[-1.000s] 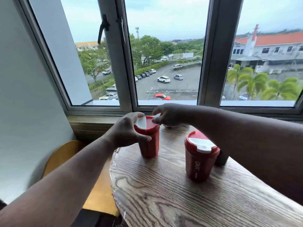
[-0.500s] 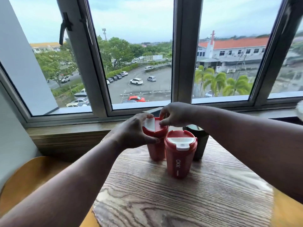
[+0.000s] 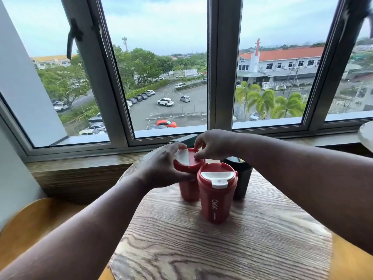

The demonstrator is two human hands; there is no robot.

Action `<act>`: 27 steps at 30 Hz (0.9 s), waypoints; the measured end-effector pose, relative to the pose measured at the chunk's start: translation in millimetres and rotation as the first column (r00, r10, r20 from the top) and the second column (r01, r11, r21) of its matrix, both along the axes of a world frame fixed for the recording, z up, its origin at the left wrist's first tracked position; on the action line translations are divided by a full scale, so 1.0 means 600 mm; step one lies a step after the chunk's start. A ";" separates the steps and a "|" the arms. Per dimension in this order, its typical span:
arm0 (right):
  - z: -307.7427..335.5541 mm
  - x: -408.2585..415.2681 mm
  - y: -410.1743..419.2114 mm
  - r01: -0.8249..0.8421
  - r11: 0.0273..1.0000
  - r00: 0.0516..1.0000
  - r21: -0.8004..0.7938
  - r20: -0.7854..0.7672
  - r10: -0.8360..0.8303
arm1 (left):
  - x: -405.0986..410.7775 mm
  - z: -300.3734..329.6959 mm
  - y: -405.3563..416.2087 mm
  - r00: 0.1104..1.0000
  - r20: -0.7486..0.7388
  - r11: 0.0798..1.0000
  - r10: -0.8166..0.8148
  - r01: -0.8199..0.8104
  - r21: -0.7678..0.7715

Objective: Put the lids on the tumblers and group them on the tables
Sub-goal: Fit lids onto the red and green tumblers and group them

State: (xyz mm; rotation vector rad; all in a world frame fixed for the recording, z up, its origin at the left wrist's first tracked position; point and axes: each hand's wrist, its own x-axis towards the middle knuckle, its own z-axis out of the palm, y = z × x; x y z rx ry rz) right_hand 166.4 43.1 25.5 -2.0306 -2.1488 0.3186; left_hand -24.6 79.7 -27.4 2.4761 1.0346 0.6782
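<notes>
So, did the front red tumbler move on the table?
No. The front tumbler still stands just before the dark tumbler; only the camera shifted.

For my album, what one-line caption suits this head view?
Both hands fit a red lid onto the far red tumbler beside a lidded one.

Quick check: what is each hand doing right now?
Left hand: grips the rear red tumbler below its lid.
Right hand: fingertips pinch that lid's edge.
</notes>
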 end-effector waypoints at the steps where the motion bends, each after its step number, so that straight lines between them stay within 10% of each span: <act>1: 0.000 0.002 0.002 0.001 1.000 1.000 -0.002 0.003 -0.001 | 0.001 0.000 0.000 1.000 -0.007 1.000 0.001 -0.001 -0.003; 19: 0.008 0.045 0.037 -0.062 0.997 0.978 -0.049 -0.202 0.051 | -0.017 0.022 0.031 0.994 0.057 0.973 -0.090 0.100 -0.209; 27: -0.003 0.134 0.111 0.045 0.999 0.986 -0.012 -0.163 -0.046 | 0.025 0.001 0.155 0.949 0.199 0.959 0.244 -0.206 -0.194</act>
